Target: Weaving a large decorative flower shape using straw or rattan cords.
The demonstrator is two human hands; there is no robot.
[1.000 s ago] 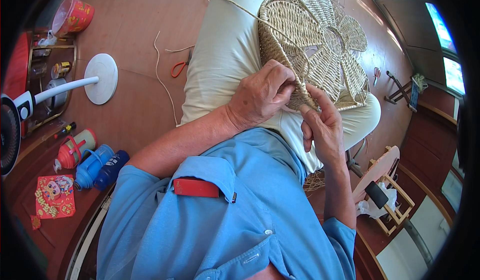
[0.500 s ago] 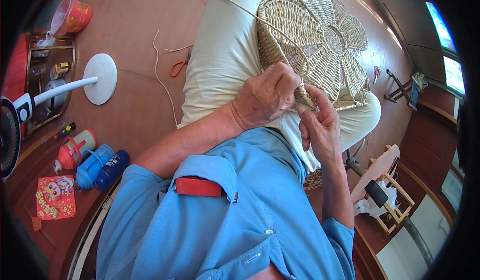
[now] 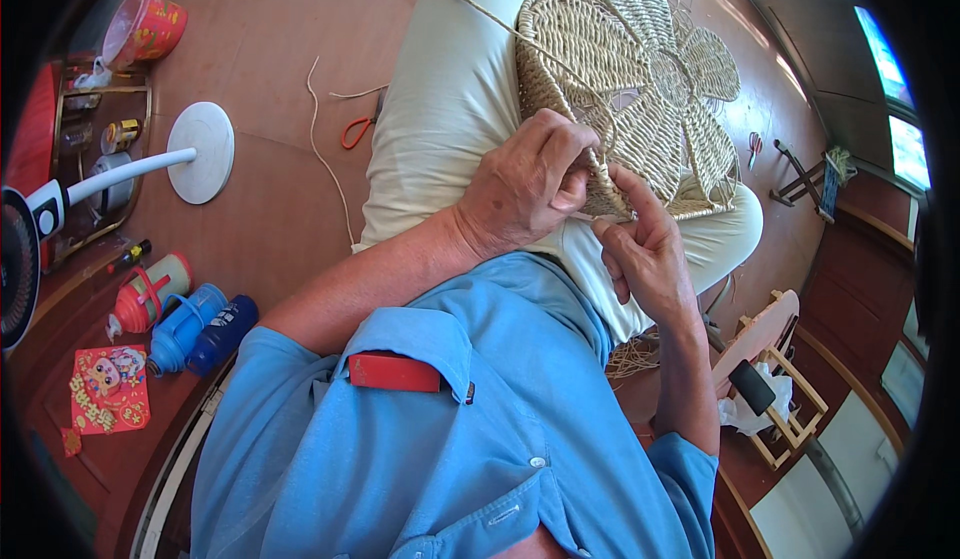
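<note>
A tan woven straw basket (image 3: 585, 44) with flower-petal panels rests tilted across my lap, mostly over the right thigh. At its near rim my left hand (image 3: 525, 179) is closed, fingers pinched around the straw cord (image 3: 470, 9). That cord runs from over the left thigh, across the basket, to the pinch; the fingertips partly hide its end. My right hand (image 3: 655, 254) grips the same rim just to the right, index finger against the weave and thumb below. The two hands are close together, with a short piece of rim between them.
Orange-handled scissors (image 3: 357, 133) and a loose cord (image 3: 318, 144) lie on the floor left. Beyond stand a fan's white base (image 3: 200, 154), a red bucket (image 3: 155, 29) and blue bottles (image 3: 222, 334). Right are more scissors (image 3: 754, 146), a folding stool (image 3: 800, 179) and a wooden frame (image 3: 800, 404).
My left hand has turned slightly and shifted a little up and left, its fingers still at the rim. My right forearm has moved slightly right. The basket is nearly still.
</note>
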